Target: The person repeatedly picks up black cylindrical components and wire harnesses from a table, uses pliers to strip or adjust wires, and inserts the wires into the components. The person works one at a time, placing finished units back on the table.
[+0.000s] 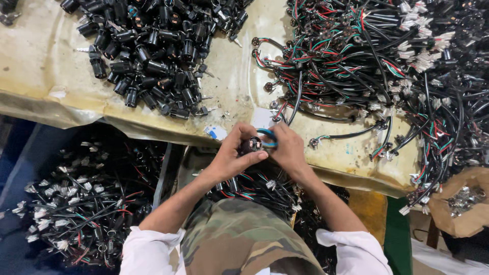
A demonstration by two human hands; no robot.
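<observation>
Left hand (229,155): fingers curled around a small black round part (251,145), gripping it from the 9 o'clock side, thumb across its top.
Right hand (288,147): fingers bent and closed on the same black round part from the 3 o'clock side; a blue ring of tape (268,137) sits at its fingertips, touching the part.
Black round part: held between both hands, in the air just off the near edge of the table (46,76), low in the middle of the view.
Table: covered in worn yellowish sheeting, running across the top half of the view.
Heap of black plugs (153,51): on the table at 11 o'clock from the hands, well apart from them.
Wire bundles (387,66): black, red and green leads with white ends, spread over the table from 1 to 3 o'clock.
Bin of wired pieces (86,203): below the table edge at 8 o'clock.
Wires in the lap (260,188): just under the wrists, at 6 o'clock.
Brown bag (463,201): at 4 o'clock, holding small metal bits.
</observation>
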